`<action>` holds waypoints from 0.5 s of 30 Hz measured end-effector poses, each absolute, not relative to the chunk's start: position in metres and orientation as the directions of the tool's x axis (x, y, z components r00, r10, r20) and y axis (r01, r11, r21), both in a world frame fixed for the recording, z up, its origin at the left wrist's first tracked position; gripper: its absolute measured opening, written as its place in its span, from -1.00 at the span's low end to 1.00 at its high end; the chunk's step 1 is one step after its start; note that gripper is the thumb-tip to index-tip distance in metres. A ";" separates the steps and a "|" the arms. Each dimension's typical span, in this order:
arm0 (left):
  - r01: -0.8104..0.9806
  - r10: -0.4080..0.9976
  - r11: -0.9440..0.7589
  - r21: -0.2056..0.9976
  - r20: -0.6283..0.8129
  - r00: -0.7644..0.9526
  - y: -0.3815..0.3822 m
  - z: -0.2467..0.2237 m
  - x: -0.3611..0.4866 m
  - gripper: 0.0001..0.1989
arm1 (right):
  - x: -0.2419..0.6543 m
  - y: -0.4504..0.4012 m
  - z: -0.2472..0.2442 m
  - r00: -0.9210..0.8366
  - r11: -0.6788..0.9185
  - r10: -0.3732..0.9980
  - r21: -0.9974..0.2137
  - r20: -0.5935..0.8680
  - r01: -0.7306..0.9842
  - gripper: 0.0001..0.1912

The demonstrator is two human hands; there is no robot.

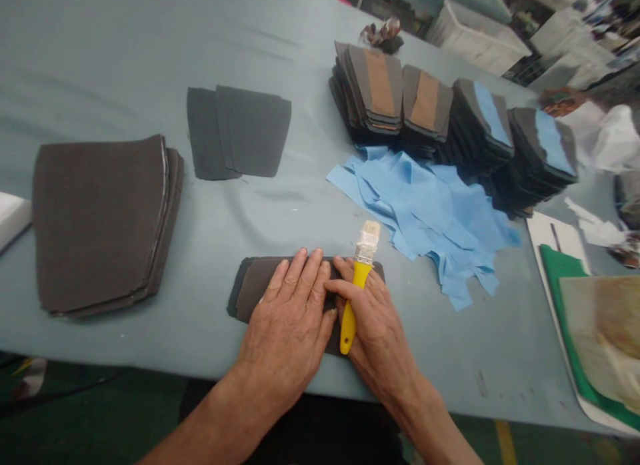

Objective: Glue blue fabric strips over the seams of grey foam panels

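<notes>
Dark grey fabric panels (255, 285) lie layered under both hands, close to the near edge of the tabletop (150, 345). The left hand (285, 318) presses flat on them, open and holding nothing; the right hand (375, 318) curls around a yellow-handled brush (349, 332). Beyond the panels stand banded stacks (450, 112) and loose blue fabric scraps (425, 218); further right, a green-edged board (565, 318) is blurred, perhaps a mat.
</notes>
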State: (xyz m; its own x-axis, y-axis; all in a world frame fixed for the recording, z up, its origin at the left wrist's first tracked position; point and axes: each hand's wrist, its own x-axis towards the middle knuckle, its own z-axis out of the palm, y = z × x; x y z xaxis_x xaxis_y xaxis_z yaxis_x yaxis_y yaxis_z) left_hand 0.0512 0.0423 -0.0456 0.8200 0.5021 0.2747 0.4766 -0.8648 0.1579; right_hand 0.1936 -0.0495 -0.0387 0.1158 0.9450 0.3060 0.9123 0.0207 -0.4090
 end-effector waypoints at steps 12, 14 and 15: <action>0.468 0.482 -0.875 0.123 0.301 0.823 0.045 -0.043 0.049 -0.45 | 0.198 -0.051 -0.045 0.157 0.001 0.929 -0.428 0.334 0.904 -0.71; 0.459 0.473 -0.880 0.121 0.295 0.830 0.046 -0.042 0.047 -0.44 | 0.200 -0.051 -0.045 0.149 0.008 0.931 -0.426 0.333 0.905 -0.72; 0.453 0.468 -0.883 0.121 0.288 0.835 0.047 -0.042 0.046 -0.44 | 0.201 -0.052 -0.045 0.140 0.016 0.932 -0.421 0.335 0.907 -0.73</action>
State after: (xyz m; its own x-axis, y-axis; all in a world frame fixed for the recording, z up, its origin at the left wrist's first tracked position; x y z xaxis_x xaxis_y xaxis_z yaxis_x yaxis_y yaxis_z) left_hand 0.0460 0.0469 -0.0423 0.8353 0.4684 0.2878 0.4533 -0.8831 0.1214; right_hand 0.2008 -0.0518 -0.0447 0.1396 0.9319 0.3347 0.9067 0.0155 -0.4214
